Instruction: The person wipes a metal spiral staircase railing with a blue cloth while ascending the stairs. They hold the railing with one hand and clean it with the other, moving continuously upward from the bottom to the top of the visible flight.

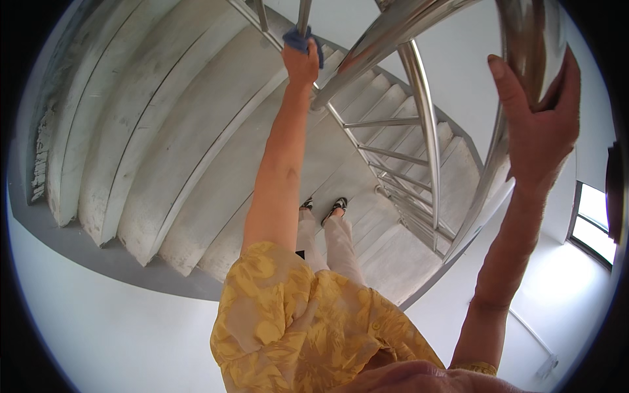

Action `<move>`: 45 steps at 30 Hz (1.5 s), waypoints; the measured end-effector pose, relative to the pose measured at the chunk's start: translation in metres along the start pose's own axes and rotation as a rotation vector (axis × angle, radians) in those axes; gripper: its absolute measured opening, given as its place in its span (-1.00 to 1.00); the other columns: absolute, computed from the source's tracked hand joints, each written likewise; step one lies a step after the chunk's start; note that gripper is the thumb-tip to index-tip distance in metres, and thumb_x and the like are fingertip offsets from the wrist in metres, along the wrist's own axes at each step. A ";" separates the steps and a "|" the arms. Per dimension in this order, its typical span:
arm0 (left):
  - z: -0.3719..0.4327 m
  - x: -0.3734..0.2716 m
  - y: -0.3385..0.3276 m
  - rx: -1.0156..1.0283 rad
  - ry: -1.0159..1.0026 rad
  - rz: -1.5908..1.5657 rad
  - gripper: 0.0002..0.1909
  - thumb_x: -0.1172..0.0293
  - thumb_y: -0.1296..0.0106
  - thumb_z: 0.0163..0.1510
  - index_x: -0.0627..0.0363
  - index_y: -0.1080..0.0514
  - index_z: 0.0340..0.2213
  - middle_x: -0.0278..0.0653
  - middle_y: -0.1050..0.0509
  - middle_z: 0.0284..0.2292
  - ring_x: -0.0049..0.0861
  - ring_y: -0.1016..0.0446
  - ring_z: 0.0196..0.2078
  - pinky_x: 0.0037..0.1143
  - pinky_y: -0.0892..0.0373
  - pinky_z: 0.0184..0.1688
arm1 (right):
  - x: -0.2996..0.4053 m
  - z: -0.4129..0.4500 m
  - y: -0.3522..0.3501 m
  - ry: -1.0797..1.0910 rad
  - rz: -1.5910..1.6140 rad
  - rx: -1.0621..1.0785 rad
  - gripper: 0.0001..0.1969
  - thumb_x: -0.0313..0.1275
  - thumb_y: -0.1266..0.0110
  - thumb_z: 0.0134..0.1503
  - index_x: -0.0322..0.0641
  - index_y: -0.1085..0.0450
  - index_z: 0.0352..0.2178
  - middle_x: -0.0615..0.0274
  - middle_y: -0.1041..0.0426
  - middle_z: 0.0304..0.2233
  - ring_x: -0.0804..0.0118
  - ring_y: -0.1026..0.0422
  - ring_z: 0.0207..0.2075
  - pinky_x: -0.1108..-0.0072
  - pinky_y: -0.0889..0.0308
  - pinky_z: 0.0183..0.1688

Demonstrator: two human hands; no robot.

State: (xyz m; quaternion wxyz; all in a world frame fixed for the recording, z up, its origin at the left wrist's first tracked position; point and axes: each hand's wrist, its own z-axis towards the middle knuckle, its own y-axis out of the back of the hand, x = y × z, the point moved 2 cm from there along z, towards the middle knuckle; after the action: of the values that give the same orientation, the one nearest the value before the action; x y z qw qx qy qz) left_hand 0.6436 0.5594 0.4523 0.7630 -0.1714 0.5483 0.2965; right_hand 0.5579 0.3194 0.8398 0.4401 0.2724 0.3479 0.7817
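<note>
My left hand (pixel 300 61), arm stretched out, grips a dark blue cloth (pixel 296 39) against an upright metal baluster (pixel 304 14) of the stair railing. On the right, my right hand (pixel 540 125) is wrapped around the thick, shiny metal handrail (pixel 528 39), thumb on one side and fingers on the other; some of its fingers are hidden behind the rail. The handrail curves across the top and down the right side, above metal posts and thinner bars (pixel 395 154).
Pale, stained stair steps (pixel 196 113) fan out on the left. More steps (pixel 388 98) lie beyond the railing. My feet stand on a step (pixel 363 196) below. White walls (pixel 123 324) border the stairs, and a window (pixel 593 223) is at the far right.
</note>
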 end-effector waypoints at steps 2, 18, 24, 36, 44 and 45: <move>-0.011 0.024 -0.004 -0.053 -0.063 0.063 -0.77 0.43 0.11 0.11 0.27 -0.43 -0.23 -0.15 -0.45 -0.46 -0.27 -0.44 -0.37 -0.31 -0.33 -0.34 | 0.000 0.001 0.002 -0.002 0.067 0.005 -0.25 -0.09 -0.39 -0.02 -0.19 -0.27 0.13 0.13 -0.55 -0.14 0.30 -0.57 -0.19 0.50 -0.50 -0.13; -0.027 -0.237 0.019 0.363 0.179 -0.644 -0.58 0.15 0.09 0.19 0.24 -0.38 -0.07 -0.35 -0.42 -0.23 -0.65 -0.33 -0.24 -0.54 -0.33 -0.31 | 0.023 0.015 -0.001 0.073 0.253 -0.161 -0.25 -0.45 -0.34 -0.11 -0.33 -0.19 0.12 0.00 -0.51 -0.24 0.28 -0.51 -0.25 0.50 -0.39 -0.16; -0.021 -0.156 -0.003 0.302 0.185 -0.474 -0.45 -0.01 0.32 0.29 0.28 -0.41 -0.17 -0.25 -0.49 -0.40 -0.52 -0.43 -0.43 -0.49 -0.37 -0.29 | 0.068 0.013 0.020 -0.151 0.459 0.016 -0.35 -0.55 -0.22 -0.06 -0.30 -0.22 0.11 0.15 -0.48 -0.19 0.38 -0.45 -0.21 0.56 -0.37 -0.14; -0.119 0.094 -0.037 0.172 0.547 -0.483 -0.27 -0.22 0.36 0.28 0.24 -0.55 -0.22 -0.23 -0.55 -0.41 -0.51 -0.42 -0.37 -0.48 -0.32 -0.20 | -0.006 0.007 -0.033 0.148 0.045 -0.087 -0.41 -0.28 -0.32 0.01 -0.24 -0.32 0.06 0.09 -0.54 -0.19 0.22 -0.55 -0.23 0.47 -0.46 -0.15; -0.122 0.120 -0.010 0.272 0.549 -0.280 -0.30 -0.13 0.41 0.29 0.28 -0.53 -0.19 -0.09 -0.57 -0.28 -0.40 -0.50 -0.18 -0.40 -0.32 -0.07 | 0.014 0.003 -0.052 0.251 0.463 -0.194 -0.40 -0.38 -0.28 0.02 -0.33 -0.26 0.08 0.09 -0.48 -0.21 0.33 -0.49 -0.27 0.55 -0.43 -0.22; -0.114 0.083 -0.031 0.200 0.436 -0.486 -0.31 -0.09 0.42 0.30 0.30 -0.53 -0.20 -0.15 -0.59 -0.29 -0.41 -0.51 -0.21 -0.40 -0.32 -0.09 | 0.009 0.003 -0.049 0.252 0.484 -0.218 -0.39 -0.40 -0.27 0.02 -0.34 -0.25 0.08 0.09 -0.48 -0.22 0.35 -0.49 -0.28 0.56 -0.42 -0.22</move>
State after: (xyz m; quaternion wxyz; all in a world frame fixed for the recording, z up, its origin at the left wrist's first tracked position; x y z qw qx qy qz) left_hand 0.5977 0.4905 0.3337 0.6890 -0.2809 0.6681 0.0073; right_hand 0.5800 0.3466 0.8045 0.2209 0.1996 0.2387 0.9243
